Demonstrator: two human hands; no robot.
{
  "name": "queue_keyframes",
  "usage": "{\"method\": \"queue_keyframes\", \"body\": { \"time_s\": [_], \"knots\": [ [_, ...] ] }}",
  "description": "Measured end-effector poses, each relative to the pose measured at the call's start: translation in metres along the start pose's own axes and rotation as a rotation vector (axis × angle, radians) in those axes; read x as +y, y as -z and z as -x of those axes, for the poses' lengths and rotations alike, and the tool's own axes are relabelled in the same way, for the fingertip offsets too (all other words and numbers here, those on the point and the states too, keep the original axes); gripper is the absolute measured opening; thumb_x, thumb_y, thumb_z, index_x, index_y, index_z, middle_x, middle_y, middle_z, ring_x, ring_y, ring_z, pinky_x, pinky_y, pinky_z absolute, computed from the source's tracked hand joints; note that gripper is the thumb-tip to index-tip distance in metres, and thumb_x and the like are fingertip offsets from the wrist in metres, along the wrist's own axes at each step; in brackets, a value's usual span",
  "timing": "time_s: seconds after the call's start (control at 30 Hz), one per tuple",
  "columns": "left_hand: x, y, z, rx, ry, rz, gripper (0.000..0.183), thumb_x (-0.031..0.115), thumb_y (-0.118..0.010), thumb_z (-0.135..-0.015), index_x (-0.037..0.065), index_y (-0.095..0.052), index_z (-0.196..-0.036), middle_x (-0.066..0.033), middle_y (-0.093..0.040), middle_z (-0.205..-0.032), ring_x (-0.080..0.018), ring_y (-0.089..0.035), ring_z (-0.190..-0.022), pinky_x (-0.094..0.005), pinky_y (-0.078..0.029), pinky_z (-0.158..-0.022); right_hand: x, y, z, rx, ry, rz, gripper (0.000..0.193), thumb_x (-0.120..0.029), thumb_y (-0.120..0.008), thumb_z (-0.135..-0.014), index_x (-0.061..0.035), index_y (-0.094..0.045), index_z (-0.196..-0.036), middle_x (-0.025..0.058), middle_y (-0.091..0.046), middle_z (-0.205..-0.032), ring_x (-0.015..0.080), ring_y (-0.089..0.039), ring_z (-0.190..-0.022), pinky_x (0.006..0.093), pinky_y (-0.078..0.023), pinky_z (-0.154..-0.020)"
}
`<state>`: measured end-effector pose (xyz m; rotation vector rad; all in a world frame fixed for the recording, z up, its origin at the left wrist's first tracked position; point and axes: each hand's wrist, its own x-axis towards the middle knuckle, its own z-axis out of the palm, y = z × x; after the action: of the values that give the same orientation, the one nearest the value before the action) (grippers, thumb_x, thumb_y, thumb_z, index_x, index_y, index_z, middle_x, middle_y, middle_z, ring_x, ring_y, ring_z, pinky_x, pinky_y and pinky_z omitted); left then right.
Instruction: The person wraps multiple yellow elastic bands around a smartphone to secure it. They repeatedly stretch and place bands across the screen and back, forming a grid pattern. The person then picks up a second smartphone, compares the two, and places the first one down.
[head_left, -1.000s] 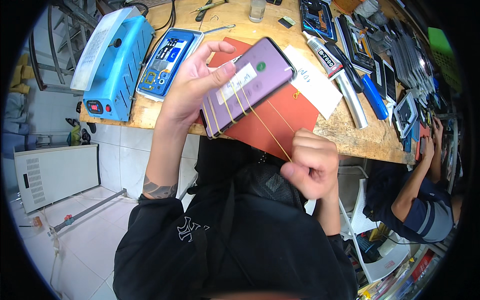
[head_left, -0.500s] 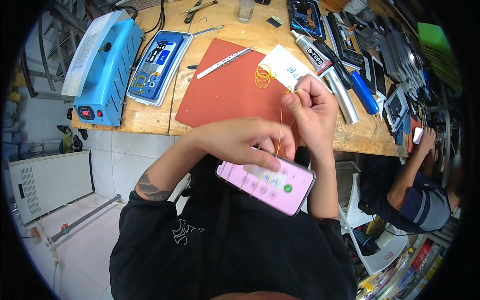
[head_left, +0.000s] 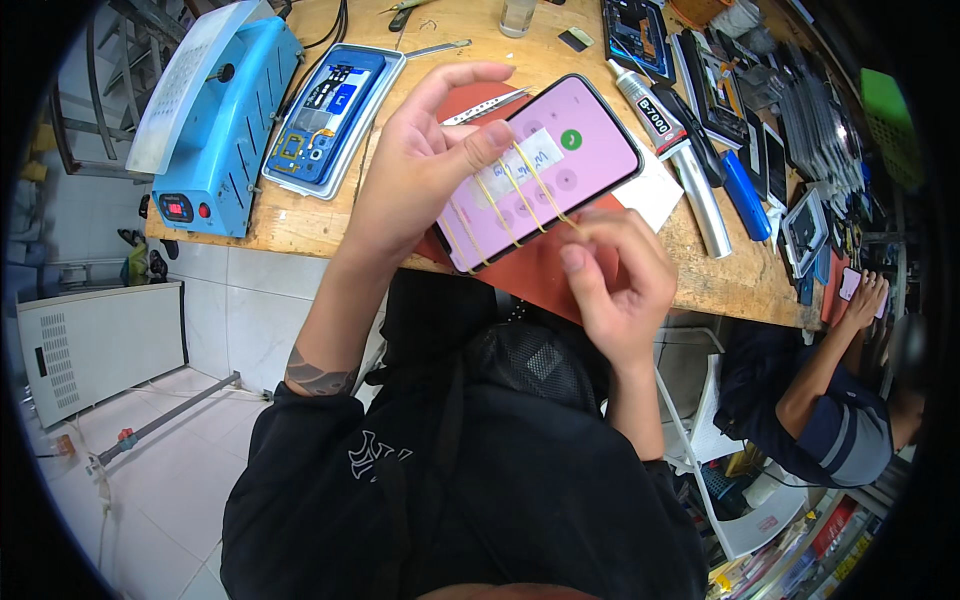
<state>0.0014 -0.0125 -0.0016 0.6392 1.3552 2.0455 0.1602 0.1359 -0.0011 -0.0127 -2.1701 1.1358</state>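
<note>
My left hand [head_left: 405, 175] grips a smartphone [head_left: 598, 150] with a lit pink screen, its thumb pressing on the glass. The phone is tilted above the red-brown mat [head_left: 545, 283]. Several yellow rubber bands [head_left: 512, 192] run across the screen, and a small white paper label with handwriting [head_left: 541, 152] lies on the glass. At the phone's near edge my right hand [head_left: 628, 285] has curled fingers on a rubber band that reaches out past the edge. White tweezers [head_left: 485, 106] lie partly hidden behind the left hand and phone.
Left on the wooden bench [head_left: 240, 229] stand a blue heating machine [head_left: 222, 130] and a tray with an opened blue phone [head_left: 325, 125]. A glue tube [head_left: 648, 110], a silver cylinder [head_left: 703, 205] and phone parts crowd the right. Another person [head_left: 830, 400] works at far right.
The phone has risen from my lap to over the mat and turned. My left hand moved up with it; my right hand came down to its near edge, shortening the stretched band.
</note>
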Motion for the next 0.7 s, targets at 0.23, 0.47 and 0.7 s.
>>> {"method": "queue_keyframes", "body": {
  "time_s": [0.23, 0.47, 0.7],
  "knots": [
    [-0.025, -0.025, -0.003, 0.198, -0.24, -0.106, 0.027, 0.013, -0.069, -0.102, -0.007, -0.067, -0.119, -0.0107, -0.077, -0.098, -0.0085, -0.07, -0.086, -0.0223, -0.055, -0.075, 0.02, -0.012, -0.002, 0.136, -0.4, -0.288, 0.021, -0.012, -0.072, -0.1, 0.0062, -0.069, -0.11, 0.0051, -0.074, -0.094, 0.0094, -0.064, -0.08, 0.0232, -0.051, -0.075],
    [-0.042, -0.023, 0.007, 0.314, -0.251, -0.135, 0.027, 0.016, -0.07, -0.102, -0.008, -0.071, -0.113, -0.0076, -0.076, -0.092, -0.0069, -0.067, -0.082, -0.0209, -0.053, -0.071, 0.028, -0.026, 0.002, 0.226, -0.416, -0.209, 0.016, -0.008, -0.074, -0.097, 0.0068, -0.074, -0.104, 0.005, -0.074, -0.084, 0.0068, -0.063, -0.075, 0.0233, -0.05, -0.068],
    [-0.038, 0.002, 0.021, 0.294, -0.273, -0.309, 0.029, 0.019, -0.074, -0.099, -0.007, -0.075, -0.113, -0.0048, -0.075, -0.088, -0.0061, -0.063, -0.078, -0.0217, -0.051, -0.067, 0.026, -0.026, 0.002, 0.136, -0.226, -0.097, 0.016, -0.002, -0.074, -0.094, 0.0095, -0.075, -0.105, 0.0123, -0.076, -0.086, 0.0118, -0.067, -0.074, 0.0248, -0.053, -0.068]
  ]
}}
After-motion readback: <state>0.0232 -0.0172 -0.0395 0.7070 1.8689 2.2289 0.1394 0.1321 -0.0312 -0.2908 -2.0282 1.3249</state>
